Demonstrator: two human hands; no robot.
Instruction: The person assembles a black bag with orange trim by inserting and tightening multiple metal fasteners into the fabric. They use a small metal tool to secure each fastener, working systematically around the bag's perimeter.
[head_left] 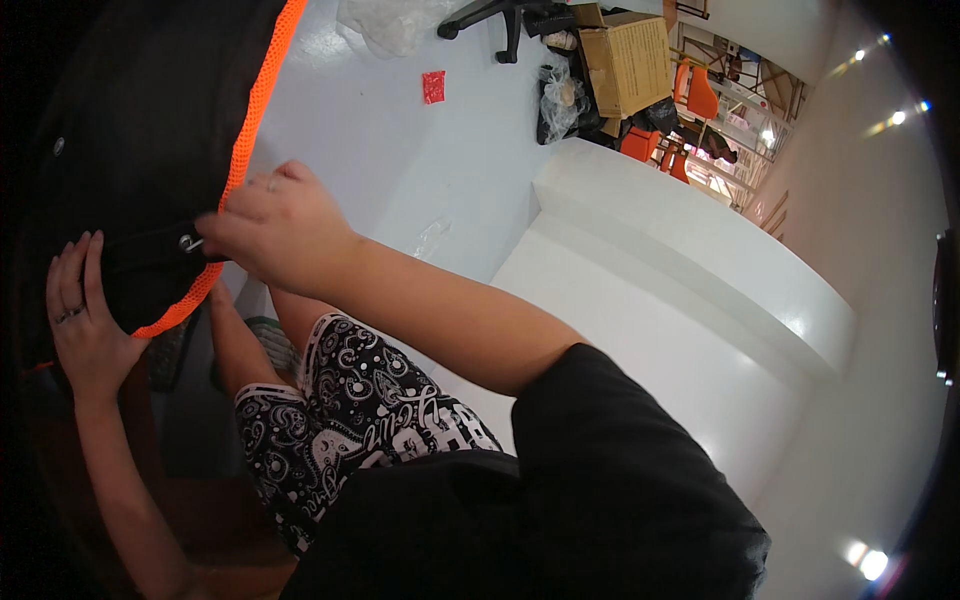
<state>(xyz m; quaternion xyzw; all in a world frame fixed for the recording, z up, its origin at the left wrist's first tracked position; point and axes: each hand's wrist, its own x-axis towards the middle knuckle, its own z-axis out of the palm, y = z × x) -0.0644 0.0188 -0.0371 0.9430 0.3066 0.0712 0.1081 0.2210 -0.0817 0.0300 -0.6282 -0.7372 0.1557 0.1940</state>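
A large black fabric piece (150, 110) with a bright orange mesh edging (262, 95) fills the left side. My left hand (88, 315) lies on its near part, fingers stretched out and thumb by the edging; a ring is on one finger. My right hand (280, 220) reaches across to the edging, fingers pinched together at a small shiny metal fitting (190, 243) on the black fabric. The fingertips partly cover the fitting, so its exact kind is hidden. Another small round metal piece (59, 147) sits farther up the fabric.
Beyond the fabric, a red packet (433, 87) and clear plastic (432, 238) lie on the grey floor. An office chair base (508, 30), a cardboard box (627, 65) and plastic bags (562, 100) stand at the back. A white ledge (690, 215) runs along the right.
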